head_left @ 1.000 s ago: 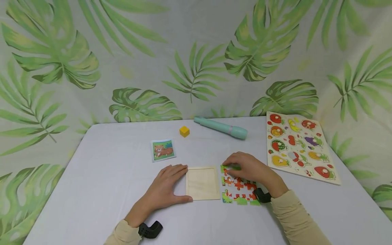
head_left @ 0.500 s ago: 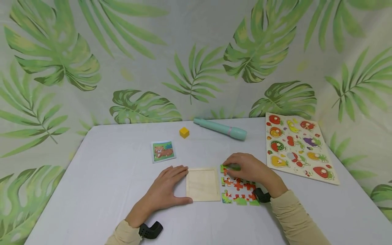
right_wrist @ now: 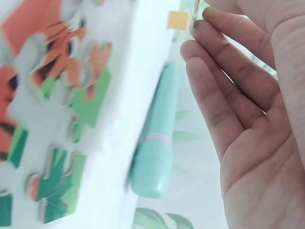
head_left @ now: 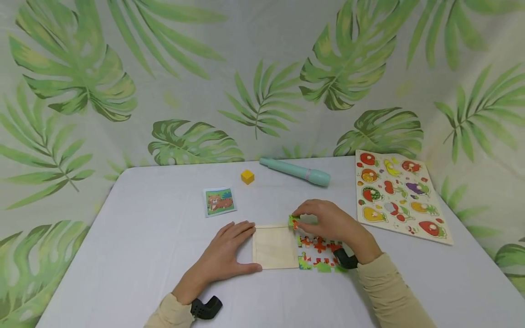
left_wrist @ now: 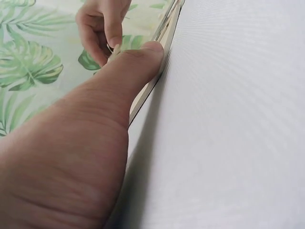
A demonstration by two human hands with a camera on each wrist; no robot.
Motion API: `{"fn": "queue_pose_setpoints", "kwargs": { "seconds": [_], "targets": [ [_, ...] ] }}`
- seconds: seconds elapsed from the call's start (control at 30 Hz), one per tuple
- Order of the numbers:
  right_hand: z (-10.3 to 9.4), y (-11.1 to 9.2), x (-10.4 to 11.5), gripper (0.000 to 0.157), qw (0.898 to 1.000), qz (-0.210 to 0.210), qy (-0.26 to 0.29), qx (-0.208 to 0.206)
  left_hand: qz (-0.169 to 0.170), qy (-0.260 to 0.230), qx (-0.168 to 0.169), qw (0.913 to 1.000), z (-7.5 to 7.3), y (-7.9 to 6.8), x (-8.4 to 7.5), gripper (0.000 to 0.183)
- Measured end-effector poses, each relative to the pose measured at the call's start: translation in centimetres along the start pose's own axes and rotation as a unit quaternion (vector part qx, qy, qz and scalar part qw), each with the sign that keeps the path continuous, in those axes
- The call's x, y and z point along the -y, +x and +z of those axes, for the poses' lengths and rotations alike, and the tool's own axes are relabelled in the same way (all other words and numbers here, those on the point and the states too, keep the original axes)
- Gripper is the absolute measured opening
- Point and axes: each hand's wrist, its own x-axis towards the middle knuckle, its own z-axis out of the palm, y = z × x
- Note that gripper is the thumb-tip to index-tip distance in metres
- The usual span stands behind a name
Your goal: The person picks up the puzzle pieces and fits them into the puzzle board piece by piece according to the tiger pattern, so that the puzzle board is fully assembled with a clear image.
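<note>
My right hand (head_left: 328, 221) pinches a green-and-orange jigsaw piece (head_left: 293, 222) between thumb and fingertips, over the upper right corner of a square wooden puzzle tray (head_left: 275, 248). The tray's bare wooden base shows. My left hand (head_left: 224, 251) rests at its left side, fingers extended to the upper left corner and thumb stretched along the lower left corner. In the left wrist view the thumb (left_wrist: 151, 50) lies on the tray's edge. Several loose jigsaw pieces (head_left: 319, 246) with orange and green print lie right of the tray, partly hidden under the right hand and wrist.
A small picture card (head_left: 219, 201) with a brown animal lies behind the left hand. Farther back are a yellow cube (head_left: 247, 176) and a mint-green tube-shaped thing (head_left: 295, 170). A fruit peg-puzzle board (head_left: 399, 198) lies at the right. A leaf-print cloth hangs behind the table.
My right hand has lifted the green-and-orange jigsaw piece from the upper left of the loose pieces and brought it slightly left to the tray's corner. The left hand stays at the tray.
</note>
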Motion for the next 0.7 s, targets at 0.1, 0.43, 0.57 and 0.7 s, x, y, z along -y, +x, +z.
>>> {"fn": "queue_pose_setpoints", "kwargs": {
  "seconds": [0.1, 0.43, 0.57, 0.7],
  "targets": [
    [-0.4, 0.1, 0.8, 0.025, 1.0, 0.008, -0.001, -0.002, 0.003, 0.003, 0.001, 1.0, 0.1, 0.0, 0.0, 0.099],
    [-1.4, 1.0, 1.5, 0.025, 1.0, 0.016, 0.02, 0.007, -0.014, 0.009, 0.016, 0.9997, 0.1, 0.0, -0.1, 0.107],
    [-1.1, 0.9, 1.4, 0.025, 0.998, 0.026, 0.046, 0.016, -0.018, 0.008, 0.022, 0.9996, 0.1, 0.0, -0.1, 0.11],
    [-0.6, 1.0, 1.4, 0.025, 0.999, 0.008, 0.05, 0.005, -0.014, 0.015, 0.022, 0.9995, 0.1, -0.1, 0.0, 0.11]
  ]
}}
